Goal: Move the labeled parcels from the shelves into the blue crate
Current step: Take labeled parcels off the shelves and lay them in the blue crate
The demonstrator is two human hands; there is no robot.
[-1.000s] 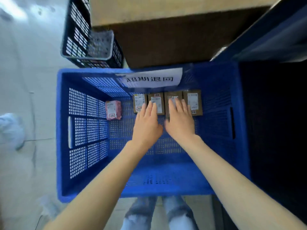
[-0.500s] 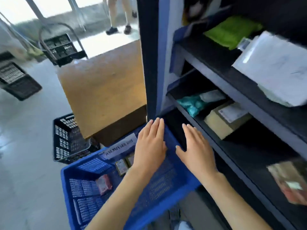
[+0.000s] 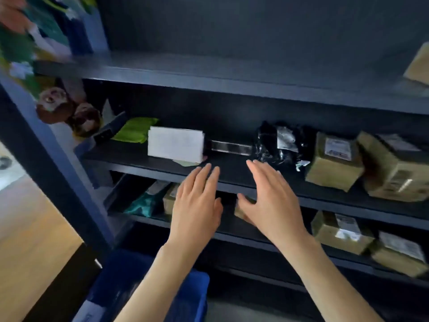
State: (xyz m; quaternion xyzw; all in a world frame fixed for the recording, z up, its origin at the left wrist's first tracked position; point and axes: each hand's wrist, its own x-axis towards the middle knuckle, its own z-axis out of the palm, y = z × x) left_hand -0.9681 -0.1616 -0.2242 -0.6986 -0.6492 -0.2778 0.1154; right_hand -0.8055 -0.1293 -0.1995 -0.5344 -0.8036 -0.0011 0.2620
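Note:
My left hand [image 3: 197, 203] and my right hand [image 3: 270, 201] are raised side by side, fingers straight and empty, in front of the dark middle shelf [image 3: 232, 173]. On that shelf lie a white parcel [image 3: 176, 144], a black plastic parcel [image 3: 278, 142] with a label, and two labeled cardboard boxes [image 3: 334, 159] at the right. A green packet [image 3: 135, 133] lies at the shelf's left. The blue crate [image 3: 185, 296] stands on the floor below my arms, its inside mostly hidden.
The lower shelf holds a teal bag [image 3: 141, 203], a small box [image 3: 170, 201] behind my left hand and two more labeled boxes [image 3: 343, 231] at the right. A blue shelf upright [image 3: 58, 145] stands at the left, a wooden surface [image 3: 30, 240] beyond it.
My hands left the parcels in the crate and rose to the shelves. The view swung from looking down into the crate up to the middle shelf.

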